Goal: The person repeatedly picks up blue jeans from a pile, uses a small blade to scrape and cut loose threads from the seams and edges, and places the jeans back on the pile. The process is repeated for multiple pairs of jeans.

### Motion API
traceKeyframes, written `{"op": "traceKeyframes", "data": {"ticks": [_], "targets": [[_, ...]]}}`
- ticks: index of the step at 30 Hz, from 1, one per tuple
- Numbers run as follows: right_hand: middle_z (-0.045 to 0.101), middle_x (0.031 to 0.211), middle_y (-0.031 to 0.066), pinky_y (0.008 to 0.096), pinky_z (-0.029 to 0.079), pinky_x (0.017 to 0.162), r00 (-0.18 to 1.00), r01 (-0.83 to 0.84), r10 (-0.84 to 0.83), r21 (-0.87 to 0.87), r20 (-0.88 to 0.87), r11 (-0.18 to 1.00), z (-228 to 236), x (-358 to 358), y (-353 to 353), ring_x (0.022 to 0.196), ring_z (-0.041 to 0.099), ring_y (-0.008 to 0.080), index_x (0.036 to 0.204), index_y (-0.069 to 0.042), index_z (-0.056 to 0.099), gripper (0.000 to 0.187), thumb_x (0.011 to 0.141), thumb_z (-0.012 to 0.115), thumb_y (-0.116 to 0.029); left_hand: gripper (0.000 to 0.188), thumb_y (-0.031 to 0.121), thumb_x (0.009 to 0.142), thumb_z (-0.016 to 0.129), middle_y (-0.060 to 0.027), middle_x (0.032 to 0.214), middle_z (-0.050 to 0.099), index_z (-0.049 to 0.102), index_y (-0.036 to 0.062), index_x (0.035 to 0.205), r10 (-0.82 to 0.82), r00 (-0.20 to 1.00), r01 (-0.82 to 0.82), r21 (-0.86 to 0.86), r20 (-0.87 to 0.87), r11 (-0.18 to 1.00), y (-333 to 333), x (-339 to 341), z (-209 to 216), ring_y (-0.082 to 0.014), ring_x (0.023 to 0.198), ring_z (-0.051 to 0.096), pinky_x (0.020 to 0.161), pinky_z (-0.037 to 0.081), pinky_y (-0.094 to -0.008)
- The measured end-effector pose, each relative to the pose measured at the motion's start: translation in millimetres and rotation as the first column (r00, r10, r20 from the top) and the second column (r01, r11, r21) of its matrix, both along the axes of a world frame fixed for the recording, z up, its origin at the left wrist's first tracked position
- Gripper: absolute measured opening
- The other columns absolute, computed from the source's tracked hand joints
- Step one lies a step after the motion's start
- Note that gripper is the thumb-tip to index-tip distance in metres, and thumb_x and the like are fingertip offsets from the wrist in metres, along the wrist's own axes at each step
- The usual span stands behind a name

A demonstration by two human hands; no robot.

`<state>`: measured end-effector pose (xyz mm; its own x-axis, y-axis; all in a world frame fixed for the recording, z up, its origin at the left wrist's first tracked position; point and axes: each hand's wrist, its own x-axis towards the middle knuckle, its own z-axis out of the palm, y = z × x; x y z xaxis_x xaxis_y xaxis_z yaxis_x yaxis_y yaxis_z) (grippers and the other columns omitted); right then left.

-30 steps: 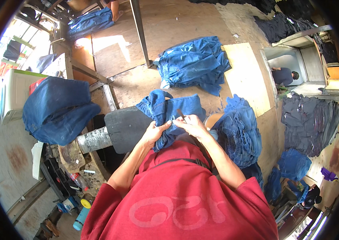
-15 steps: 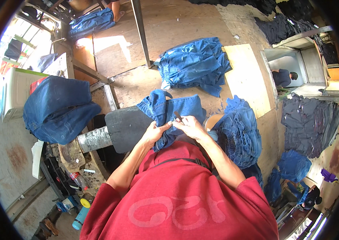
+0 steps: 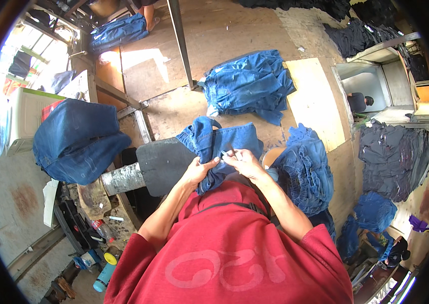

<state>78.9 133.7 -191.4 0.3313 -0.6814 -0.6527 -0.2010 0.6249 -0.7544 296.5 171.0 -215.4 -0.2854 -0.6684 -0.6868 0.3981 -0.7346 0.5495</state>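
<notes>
A blue denim garment (image 3: 238, 137) with a gathered waistband lies across my lap and the end of a dark padded board (image 3: 162, 164). My left hand (image 3: 199, 171) pinches the cloth near its middle, thumb on top. Close beside it, my right hand (image 3: 242, 163) is closed around a small slim dark tool (image 3: 231, 150), whose working end is too small to make out. The fingertips of both hands almost meet over the denim.
Folded denim (image 3: 80, 142) is heaped to the left. Further denim piles lie on the floor ahead (image 3: 247, 83) and close on my right (image 3: 305, 169). A metal post (image 3: 180, 45) stands ahead. Dark garments (image 3: 394, 157) and a person (image 3: 359, 102) are at the right.
The whole view has shifted slightly right and down. My right hand has turned a little with the tool, while my left keeps its pinch on the cloth.
</notes>
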Motion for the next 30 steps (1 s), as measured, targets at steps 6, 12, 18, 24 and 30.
{"op": "traceKeyframes", "data": {"ticks": [6, 12, 18, 24, 30], "targets": [[0.057, 0.078, -0.0106, 0.0239, 0.035, 0.055, 0.994, 0.090, -0.100, 0.175, 0.050, 0.980, 1, -11, 3, 0.063, 0.044, 0.0009, 0.104, -0.010, 0.075, 0.021, 0.102, 0.079, -0.030, 0.020, 0.014, 0.103, 0.077, -0.0088, 0.109, 0.079, 0.074, 0.0000, 0.117, 0.043, 0.999, -0.043, 0.018, -0.008, 0.999, 2, 0, 2, -0.0179, 0.092, 0.077, 0.082, 0.065, -0.0358], [0.059, 0.081, -0.0119, 0.0226, 0.033, 0.053, 0.989, -0.086, 0.066, -0.157, -0.130, 0.984, -9, 3, 6, 0.062, 0.042, -0.0013, 0.108, -0.011, 0.074, 0.022, 0.102, 0.079, -0.032, 0.019, 0.013, 0.103, 0.077, -0.0087, 0.107, 0.079, 0.075, -0.0003, 0.116, -0.008, 0.998, 0.011, -0.038, 0.069, 0.999, 0, -3, 2, -0.0171, 0.091, 0.076, 0.083, 0.065, -0.0347], [0.056, 0.078, -0.0120, 0.0230, 0.033, 0.054, 0.983, 0.098, -0.133, 0.253, 0.123, 0.963, 2, -16, 4, 0.062, 0.042, 0.0000, 0.107, -0.011, 0.074, 0.023, 0.103, 0.079, -0.033, 0.018, 0.013, 0.102, 0.078, -0.0075, 0.106, 0.079, 0.076, 0.0005, 0.115, 0.076, 0.997, -0.075, 0.049, -0.016, 0.996, 3, -2, 4, -0.0166, 0.089, 0.076, 0.080, 0.065, -0.0349], [0.053, 0.077, -0.0118, 0.0239, 0.030, 0.054, 0.996, -0.009, -0.004, -0.140, -0.087, 0.990, 6, 4, 6, 0.062, 0.038, 0.0013, 0.099, -0.011, 0.075, 0.023, 0.102, 0.079, -0.034, 0.019, 0.013, 0.102, 0.078, -0.0079, 0.107, 0.080, 0.075, 0.0011, 0.117, 0.034, 0.999, -0.034, 0.013, 0.038, 0.999, 1, -2, 6, -0.0175, 0.090, 0.077, 0.081, 0.065, -0.0350], [0.060, 0.079, -0.0092, 0.0278, 0.037, 0.057, 0.999, 0.045, -0.044, -0.023, 0.016, 0.999, -1, -9, 2, 0.067, 0.049, 0.0045, 0.103, -0.007, 0.078, 0.026, 0.100, 0.080, -0.032, 0.021, 0.012, 0.101, 0.078, -0.0085, 0.110, 0.080, 0.075, 0.0000, 0.119, 0.059, 0.998, -0.060, 0.032, 0.021, 0.998, 1, -3, 6, -0.0180, 0.093, 0.077, 0.084, 0.064, -0.0352]]}}
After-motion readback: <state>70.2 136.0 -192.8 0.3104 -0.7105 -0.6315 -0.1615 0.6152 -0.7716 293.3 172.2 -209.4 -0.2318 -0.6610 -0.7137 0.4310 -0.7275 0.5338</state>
